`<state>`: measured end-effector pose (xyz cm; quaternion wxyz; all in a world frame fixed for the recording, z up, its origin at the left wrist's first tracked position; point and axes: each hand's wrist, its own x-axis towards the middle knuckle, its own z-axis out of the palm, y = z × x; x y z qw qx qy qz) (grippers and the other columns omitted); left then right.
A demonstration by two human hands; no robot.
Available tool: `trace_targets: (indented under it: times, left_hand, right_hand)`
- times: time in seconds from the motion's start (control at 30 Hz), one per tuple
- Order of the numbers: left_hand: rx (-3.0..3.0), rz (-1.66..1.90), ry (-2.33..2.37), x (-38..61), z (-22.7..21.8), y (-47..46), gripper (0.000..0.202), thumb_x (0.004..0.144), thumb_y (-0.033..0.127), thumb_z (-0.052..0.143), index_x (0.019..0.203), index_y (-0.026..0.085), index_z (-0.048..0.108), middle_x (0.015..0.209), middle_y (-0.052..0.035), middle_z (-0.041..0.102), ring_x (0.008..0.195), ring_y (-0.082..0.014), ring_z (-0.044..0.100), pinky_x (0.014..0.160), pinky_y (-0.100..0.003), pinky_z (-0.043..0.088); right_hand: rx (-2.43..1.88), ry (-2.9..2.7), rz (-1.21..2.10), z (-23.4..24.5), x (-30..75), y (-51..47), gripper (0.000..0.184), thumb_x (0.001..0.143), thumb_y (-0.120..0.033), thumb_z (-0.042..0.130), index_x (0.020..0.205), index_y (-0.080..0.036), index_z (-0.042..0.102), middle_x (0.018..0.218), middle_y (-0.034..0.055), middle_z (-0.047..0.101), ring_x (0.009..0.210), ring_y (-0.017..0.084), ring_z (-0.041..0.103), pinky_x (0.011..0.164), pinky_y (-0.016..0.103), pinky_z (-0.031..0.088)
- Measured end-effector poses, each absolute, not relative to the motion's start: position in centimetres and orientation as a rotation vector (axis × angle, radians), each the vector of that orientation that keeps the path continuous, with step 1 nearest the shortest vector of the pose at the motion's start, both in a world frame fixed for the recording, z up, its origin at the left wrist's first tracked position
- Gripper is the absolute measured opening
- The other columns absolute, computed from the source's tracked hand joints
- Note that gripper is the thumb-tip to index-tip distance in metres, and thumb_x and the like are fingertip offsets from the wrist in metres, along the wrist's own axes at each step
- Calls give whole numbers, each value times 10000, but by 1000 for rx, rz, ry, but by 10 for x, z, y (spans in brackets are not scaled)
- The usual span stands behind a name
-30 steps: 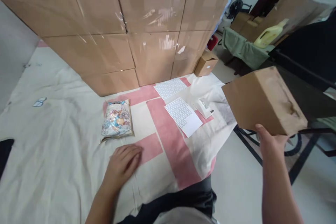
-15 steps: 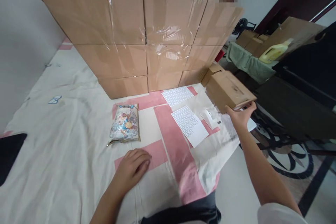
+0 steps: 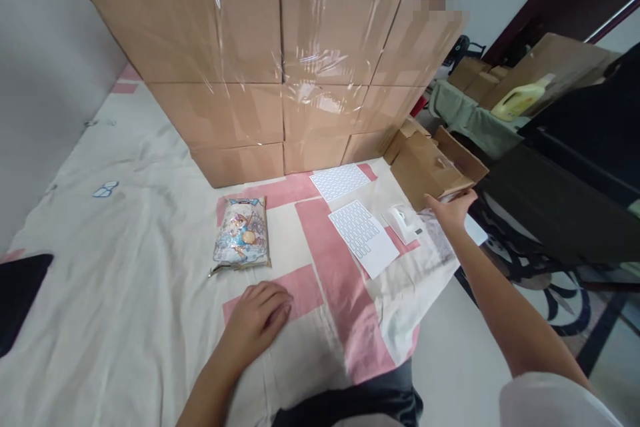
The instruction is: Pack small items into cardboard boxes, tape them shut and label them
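My right hand (image 3: 450, 210) grips the near end of a small cardboard box (image 3: 423, 163) at the cloth's right edge, thumb on its near left corner. One top flap of the box stands raised, and its contents are mostly hidden. My left hand (image 3: 263, 313) rests on the pink-and-white cloth (image 3: 325, 347), fingers loosely bent and holding nothing. Just beyond it lies a plump sealed packet (image 3: 241, 233) with a cartoon figure. Between the hands are a white label sheet (image 3: 364, 237), a second label sheet (image 3: 340, 181) and a small white object (image 3: 403, 221).
Plastic-wrapped cardboard cartons (image 3: 325, 33) form a wall across the back. A dark flat object (image 3: 23, 300) lies at the left edge. At right, a yellow jug (image 3: 520, 101) stands on a cloth-covered table, near a black piece of equipment (image 3: 590, 133). A person stands behind the cartons.
The small box's top has come open: a flap that lay flat is raised on its far right side. My right hand stays at its near end; my left hand has barely moved.
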<state>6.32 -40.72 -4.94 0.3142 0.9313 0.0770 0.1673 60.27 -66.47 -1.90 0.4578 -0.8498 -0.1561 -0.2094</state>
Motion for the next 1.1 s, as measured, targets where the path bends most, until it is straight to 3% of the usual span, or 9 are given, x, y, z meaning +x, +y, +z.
trace_targets:
  times: [0.27, 0.4, 0.5, 0.57, 0.67, 0.73, 0.8, 0.97, 1.1]
  left_hand:
    - [2454, 511, 167, 64, -49, -407, 179, 1048, 285, 563, 1081, 255, 736, 1029, -33, 800, 975, -212, 718, 824, -360, 528]
    - [2429, 663, 68, 69, -32, -402, 153, 1034, 235, 573, 1089, 257, 714, 1021, -24, 798, 948, -184, 724, 825, -334, 554]
    - [2467, 887, 22, 81, 9, -389, 190, 1007, 181, 602, 1152, 275, 681, 1010, -20, 789, 913, -185, 723, 818, -344, 555]
    - [2507, 1075, 49, 96, 51, -375, 233, 990, 177, 642, 1188, 298, 666, 1022, -13, 776, 913, -194, 715, 837, -365, 554]
    - [2391, 1262, 224, 130, 117, -353, 332, 983, 358, 699, 1295, 275, 625, 1222, -61, 710, 1113, -245, 680, 973, -434, 570]
    - [2377, 1111, 187, 153, 151, -340, 515, 967, 513, 710, 1397, 256, 592, 1356, -92, 647, 1212, -259, 641, 1017, -446, 569]
    - [2361, 814, 179, 169, 172, -332, 527, 984, 552, 672, 1413, 253, 609, 1352, -89, 663, 1236, -256, 642, 1016, -438, 568]
    - [2335, 588, 100, 177, 174, -330, 238, 989, 433, 684, 977, 236, 817, 1003, -34, 750, 970, -194, 690, 865, -349, 548]
    - [2438, 831, 115, 172, 152, -333, 155, 943, 346, 722, 886, 251, 830, 895, -19, 727, 895, -178, 623, 835, -346, 509]
  right_hand:
    - [-2093, -331, -489, -12, 584, -663, 1253, 503, -605, 903, 1451, -113, 249, 1506, 270, 374, 1465, 411, 419, 1276, 594, 334]
    - [-2012, -409, -463, 15, 546, -673, 1237, 477, -509, 915, 1483, -172, 277, 1517, 236, 380, 1282, 380, 595, 1090, 584, 537]
    - [-1939, -628, -392, 44, 508, -670, 1267, 475, -510, 947, 1513, -243, 270, 1562, 211, 356, 1272, 360, 613, 959, 523, 613]
    - [-1863, -809, -354, 60, 480, -662, 1297, 444, -550, 972, 1513, -247, 305, 1567, 201, 368, 1416, 397, 507, 1025, 531, 590]
    - [-1756, -1040, -210, 70, 437, -645, 1286, 464, -596, 978, 1526, -259, 335, 1572, 183, 400, 1485, 415, 441, 1109, 568, 542]
    - [-1721, -1144, -89, 65, 410, -637, 1248, 528, -597, 958, 1550, -267, 321, 1567, 171, 425, 1480, 411, 458, 1131, 583, 526]
    - [-1706, -1201, 18, 54, 387, -632, 1202, 589, -586, 932, 1569, -271, 311, 1562, 169, 439, 1472, 411, 475, 1121, 584, 535]
    - [-1643, -1200, 228, 27, 359, -631, 1142, 659, -594, 910, 1594, -337, 305, 1582, 164, 438, 1425, 423, 533, 1007, 578, 605]
    - [-1662, -1173, 353, 16, 353, -631, 1125, 668, -523, 924, 1586, -302, 311, 1569, 190, 452, 1361, 426, 588, 934, 560, 636]
